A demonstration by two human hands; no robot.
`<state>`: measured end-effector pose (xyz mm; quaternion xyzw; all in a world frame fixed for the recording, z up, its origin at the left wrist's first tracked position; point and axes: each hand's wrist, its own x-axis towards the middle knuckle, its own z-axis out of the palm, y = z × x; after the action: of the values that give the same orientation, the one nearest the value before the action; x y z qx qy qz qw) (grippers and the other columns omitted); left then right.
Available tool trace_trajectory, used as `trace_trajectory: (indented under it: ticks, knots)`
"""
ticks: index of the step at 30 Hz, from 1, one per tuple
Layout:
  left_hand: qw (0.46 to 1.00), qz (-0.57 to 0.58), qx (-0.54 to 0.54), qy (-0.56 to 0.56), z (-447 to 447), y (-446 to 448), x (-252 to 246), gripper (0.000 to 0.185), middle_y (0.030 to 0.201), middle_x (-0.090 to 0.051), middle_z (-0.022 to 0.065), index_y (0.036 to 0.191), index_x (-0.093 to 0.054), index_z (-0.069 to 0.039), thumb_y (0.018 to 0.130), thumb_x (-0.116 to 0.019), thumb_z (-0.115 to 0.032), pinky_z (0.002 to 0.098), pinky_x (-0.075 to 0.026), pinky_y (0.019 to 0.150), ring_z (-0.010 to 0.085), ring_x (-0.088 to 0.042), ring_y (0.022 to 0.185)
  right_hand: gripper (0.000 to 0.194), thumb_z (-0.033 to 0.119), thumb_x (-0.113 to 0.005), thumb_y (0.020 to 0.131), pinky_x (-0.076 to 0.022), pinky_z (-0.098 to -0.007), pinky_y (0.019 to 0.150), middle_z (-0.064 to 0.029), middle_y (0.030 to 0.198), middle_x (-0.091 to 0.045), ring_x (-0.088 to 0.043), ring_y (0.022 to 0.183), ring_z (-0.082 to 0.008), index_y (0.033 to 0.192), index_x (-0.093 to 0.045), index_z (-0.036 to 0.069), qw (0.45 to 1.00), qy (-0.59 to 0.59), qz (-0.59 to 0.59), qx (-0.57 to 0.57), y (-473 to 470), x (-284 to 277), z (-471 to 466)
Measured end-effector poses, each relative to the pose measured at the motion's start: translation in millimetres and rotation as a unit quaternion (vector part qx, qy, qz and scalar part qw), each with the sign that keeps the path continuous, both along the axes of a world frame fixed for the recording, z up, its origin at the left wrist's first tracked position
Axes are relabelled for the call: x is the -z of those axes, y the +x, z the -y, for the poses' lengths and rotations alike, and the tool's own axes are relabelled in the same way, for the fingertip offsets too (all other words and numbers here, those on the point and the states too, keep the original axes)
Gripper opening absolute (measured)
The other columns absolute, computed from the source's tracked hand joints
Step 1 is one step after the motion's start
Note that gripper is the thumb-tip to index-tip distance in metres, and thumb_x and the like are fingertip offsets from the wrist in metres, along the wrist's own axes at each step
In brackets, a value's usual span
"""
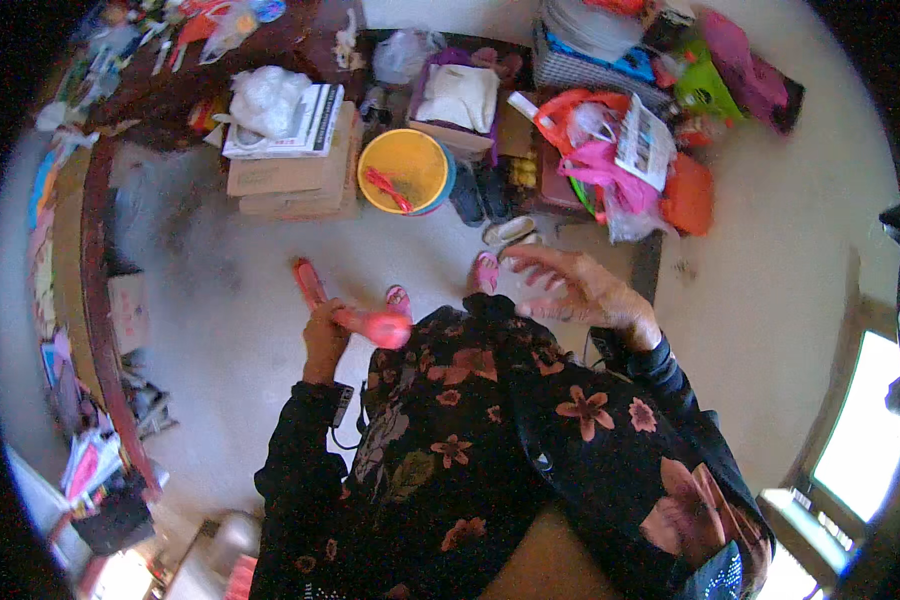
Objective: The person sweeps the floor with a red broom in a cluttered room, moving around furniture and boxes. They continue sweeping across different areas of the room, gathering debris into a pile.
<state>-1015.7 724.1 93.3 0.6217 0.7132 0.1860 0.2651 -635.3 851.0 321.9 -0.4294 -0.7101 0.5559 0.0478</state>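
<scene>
My left hand is closed around a long red object, perhaps a folded umbrella; its rounded end points toward my clothes and its narrow end toward the floor. My right hand is raised in front of me on the right, fingers apart, holding nothing that I can see. Below it, a pink slipper shows on one foot, and another pink slipper on the other. Beyond the hands stands a yellow basin with a red item inside.
Cardboard boxes with a white plastic bag on top stand behind, left of the basin. Dark shoes and pale shoes lie on the floor. Piled plastic bags are at the right. A dark red table edge runs along the left.
</scene>
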Motion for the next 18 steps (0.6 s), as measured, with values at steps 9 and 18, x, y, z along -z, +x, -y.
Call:
trace_trajectory:
  ticks: [9, 18]
  knots:
    - [0.996, -0.08, -0.039, 0.015, -50.5, 138.5, -85.1, 0.02, 0.074, -0.063, 0.0142, 0.082, -0.062, -0.009, 0.077, -0.063, -0.029, 0.045, -0.049, 0.062, 0.0348, -0.063, 0.07, 0.016, 0.011, -0.068, 0.083, -0.0487, -0.0375, 0.071, -0.0058, 0.077, -0.061, -0.06, 0.074, -0.0211, 0.076, -0.055, 0.004, 0.896, -0.036, -0.436, -0.071, -49.1, -38.3, -31.0]
    - [0.992, 0.007, 0.1, 0.071, -32.1, 160.5, -53.0, 0.03, 0.069, -0.062, 0.0136, 0.07, -0.063, -0.008, 0.065, -0.074, -0.035, 0.0468, -0.044, 0.064, 0.0333, -0.062, 0.066, 0.034, 0.03, -0.059, 0.087, -0.0406, -0.0368, 0.066, 0.0032, 0.054, -0.041, -0.043, 0.054, -0.0143, 0.06, -0.045, 0.015, 0.888, -0.043, -0.441, 0.123, 1.2, -17.6, 26.4]
